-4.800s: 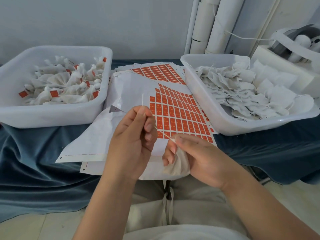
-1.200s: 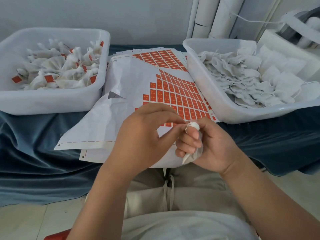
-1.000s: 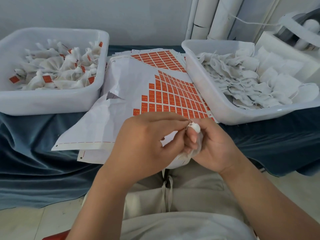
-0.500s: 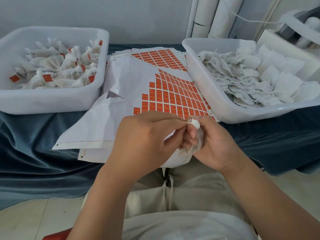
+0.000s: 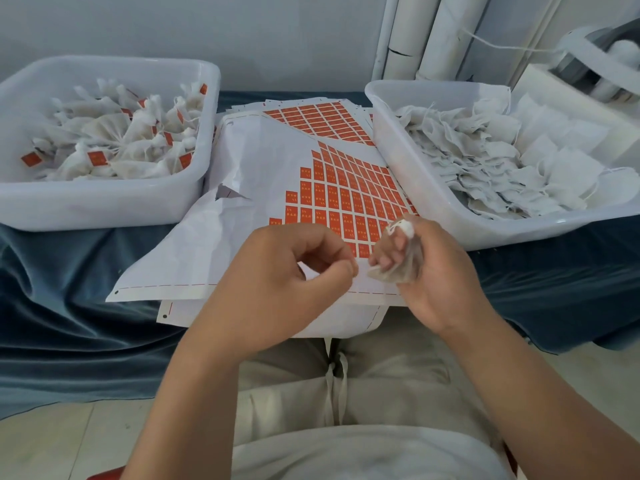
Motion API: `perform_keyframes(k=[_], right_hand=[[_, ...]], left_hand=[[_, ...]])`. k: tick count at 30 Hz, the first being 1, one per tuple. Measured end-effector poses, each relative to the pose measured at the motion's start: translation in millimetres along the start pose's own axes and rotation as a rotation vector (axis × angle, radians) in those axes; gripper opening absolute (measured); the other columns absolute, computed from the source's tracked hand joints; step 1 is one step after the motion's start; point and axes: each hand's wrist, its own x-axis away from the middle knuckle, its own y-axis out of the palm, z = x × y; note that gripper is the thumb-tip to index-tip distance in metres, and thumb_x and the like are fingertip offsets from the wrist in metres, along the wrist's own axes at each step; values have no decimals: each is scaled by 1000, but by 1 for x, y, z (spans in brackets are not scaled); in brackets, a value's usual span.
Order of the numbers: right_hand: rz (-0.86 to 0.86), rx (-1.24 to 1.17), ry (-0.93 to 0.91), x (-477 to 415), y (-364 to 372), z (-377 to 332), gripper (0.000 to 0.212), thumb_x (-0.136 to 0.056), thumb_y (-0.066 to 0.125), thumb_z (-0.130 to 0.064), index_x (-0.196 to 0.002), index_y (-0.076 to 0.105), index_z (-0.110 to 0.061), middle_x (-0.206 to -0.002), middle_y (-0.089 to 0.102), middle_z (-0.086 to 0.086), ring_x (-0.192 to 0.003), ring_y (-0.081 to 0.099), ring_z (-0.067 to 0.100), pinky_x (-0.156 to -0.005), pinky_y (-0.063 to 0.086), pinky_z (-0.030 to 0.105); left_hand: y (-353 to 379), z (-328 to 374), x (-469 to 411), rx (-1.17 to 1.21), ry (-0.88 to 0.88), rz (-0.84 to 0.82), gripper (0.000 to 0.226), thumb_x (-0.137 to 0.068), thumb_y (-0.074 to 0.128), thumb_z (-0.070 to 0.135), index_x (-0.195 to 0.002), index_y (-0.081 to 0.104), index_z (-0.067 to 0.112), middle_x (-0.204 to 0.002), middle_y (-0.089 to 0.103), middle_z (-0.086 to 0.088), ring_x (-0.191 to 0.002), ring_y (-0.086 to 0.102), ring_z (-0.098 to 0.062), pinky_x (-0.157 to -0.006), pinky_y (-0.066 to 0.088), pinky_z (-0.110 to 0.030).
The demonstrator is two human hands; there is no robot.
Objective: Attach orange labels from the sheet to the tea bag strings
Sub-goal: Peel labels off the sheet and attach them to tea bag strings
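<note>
My right hand point(image 5: 440, 271) grips a small white tea bag point(image 5: 398, 268), whose gathered top sticks up above my forefinger. Just left of the bag, my left hand point(image 5: 277, 285) has thumb and forefinger pinched together where the string runs; the string itself is too thin to make out. Both hands hover over the near edge of the label sheet point(image 5: 346, 199). The sheet is white backing paper, with rows of orange labels on its right half and the left half peeled bare.
The white tub point(image 5: 104, 206) on the left holds tied tea bags point(image 5: 114, 143) with orange labels. The white tub point(image 5: 433, 209) on the right holds unlabelled flat tea bags point(image 5: 485, 157). More label sheets point(image 5: 318, 119) lie behind, and blue cloth point(image 5: 69, 306) covers the table.
My hands have drawn a little apart. The left hand has moved left and down from the top of the bag, and the right hand has tilted the bag more upright.
</note>
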Motion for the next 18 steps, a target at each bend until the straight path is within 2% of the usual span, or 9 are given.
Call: perform_keyframes(k=[1, 4, 6, 8, 10, 12, 13, 16, 18], right_hand=[[-23, -12, -8, -1, -2, -2, 45, -106, 40, -26, -64, 58, -23, -63, 51, -3, -65, 52, 13, -81, 51, 33], [-70, -40, -22, 1, -2, 0, 39, -101, 47, -29, -68, 63, -16, -71, 56, 3, -74, 57, 14, -78, 54, 31], [-49, -63, 9, 3, 0, -1, 39, -93, 58, -35, -84, 64, 2, -92, 54, 15, -90, 51, 28, -88, 47, 42], [-29, -23, 12, 4, 1, -3, 52, -93, 59, -36, -98, 53, 16, -107, 49, 17, -102, 41, 33, -94, 38, 50], [-40, 118, -29, 5, 0, -6, 43, -98, 53, -34, -94, 57, 9, -97, 53, 13, -95, 48, 27, -89, 45, 38], [-37, 291, -84, 6, 0, -6, 36, -103, 45, -31, -75, 65, -22, -79, 57, -4, -78, 53, 10, -76, 49, 24], [-35, 338, -104, 6, 1, -6, 41, -105, 43, -32, -71, 65, -31, -76, 58, -10, -75, 54, 8, -76, 49, 26], [-26, 389, -177, 7, 6, -4, 45, -105, 41, -35, -67, 65, -31, -74, 60, -12, -76, 57, 9, -82, 47, 37], [32, 428, -225, 7, 9, 1, 43, -104, 43, -35, -67, 65, -32, -72, 62, -12, -73, 59, 5, -77, 51, 25]], left_hand=[[2, -1, -2, -23, -2, 11, 8, -90, 70, 35, -87, 76, 32, -85, 72, 24, -73, 66, 7, -58, 43, -5], [17, 0, -5, -75, 15, 85, 31, -87, 66, 62, -104, 75, 37, -97, 72, 29, -93, 69, 7, -66, 48, -8], [28, 4, -7, -51, 51, 128, 31, -87, 68, 62, -107, 75, 38, -97, 72, 30, -95, 69, 7, -66, 49, -9], [32, 6, -6, -43, 94, 164, 28, -91, 68, 57, -107, 78, 35, -97, 74, 27, -94, 70, 5, -65, 48, -8], [32, 8, -6, -13, 109, 181, 27, -95, 67, 52, -105, 81, 30, -96, 76, 23, -93, 71, 2, -65, 48, -8], [32, 10, -6, 16, 116, 197, 21, -98, 68, 42, -99, 83, 27, -92, 77, 21, -90, 73, -1, -65, 47, -9], [32, 9, -6, -9, 136, 210, 18, -99, 69, 36, -95, 83, 26, -89, 77, 20, -86, 73, -3, -64, 46, -9], [32, 4, -6, -312, 243, 266, 21, -103, 66, 28, -88, 80, 22, -84, 75, 15, -71, 65, -4, -59, 50, -22], [31, 2, -6, -481, 276, 266, 23, -102, 63, 32, -88, 76, 21, -84, 74, 11, -69, 63, -5, -56, 52, -30]])
